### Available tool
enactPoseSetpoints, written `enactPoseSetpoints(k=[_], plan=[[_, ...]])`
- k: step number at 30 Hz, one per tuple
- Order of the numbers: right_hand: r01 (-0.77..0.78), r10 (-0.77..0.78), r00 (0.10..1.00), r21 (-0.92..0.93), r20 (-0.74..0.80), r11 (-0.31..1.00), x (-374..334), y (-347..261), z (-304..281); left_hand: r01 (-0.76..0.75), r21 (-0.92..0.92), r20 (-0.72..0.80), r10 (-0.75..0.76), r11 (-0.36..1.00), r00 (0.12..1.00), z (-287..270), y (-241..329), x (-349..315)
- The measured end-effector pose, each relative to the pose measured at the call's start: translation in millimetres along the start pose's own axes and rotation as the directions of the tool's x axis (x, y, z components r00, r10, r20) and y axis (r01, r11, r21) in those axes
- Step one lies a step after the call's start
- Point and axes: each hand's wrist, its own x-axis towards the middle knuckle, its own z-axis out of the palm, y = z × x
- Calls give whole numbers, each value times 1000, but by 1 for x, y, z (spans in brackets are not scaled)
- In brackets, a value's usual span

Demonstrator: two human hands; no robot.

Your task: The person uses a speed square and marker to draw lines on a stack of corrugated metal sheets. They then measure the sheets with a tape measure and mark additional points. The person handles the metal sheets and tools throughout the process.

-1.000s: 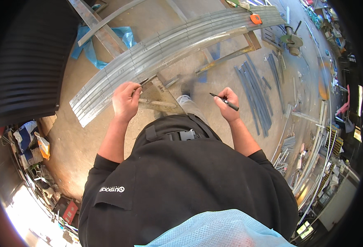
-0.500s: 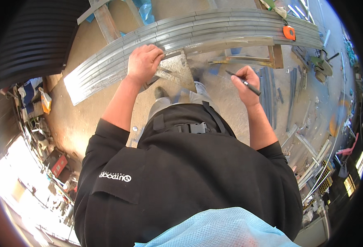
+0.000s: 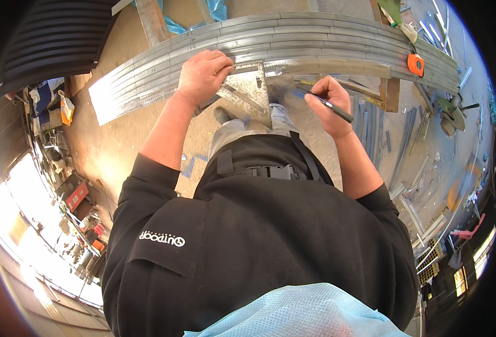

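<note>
Several long grey metal profiles lie side by side across the far side, with marks drawn across them. My left hand is closed at the near edge of the profiles, its fingers at the corner of a worn, white-speckled triangular square. The square's upper edge lies along the nearest profile. In my right hand a black marker pen is gripped, its tip pointing left toward the square. A gap separates the pen tip from the square.
An orange tape measure sits on the profiles at the right. Beyond my right hand, a disc-shaped tool and loose metal strips lie low. Dark corrugated sheeting stands at the far left; blue plastic lies beyond the profiles.
My right hand has moved left and slightly farther away with the pen, nearer the square. My left hand stays at the square. The view has shifted slightly.
</note>
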Motion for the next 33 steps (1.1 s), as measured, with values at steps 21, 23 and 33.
enactPoseSetpoints(k=[21, 23, 33], plan=[[90, -88, 995, -44, 39, 995, 39, -2, 54, 32, -20, 42, -32, 999, 999, 6, -4, 2], [95, -93, 995, -41, 44, 995, 39, -2, 54, 37, -22, 34, -36, 999, 999, 6, -3, 1], [223, -220, 974, -78, 49, 972, 41, 8, 58, 74, 13, -12, -74, 997, 997, 8, 3, 0]])
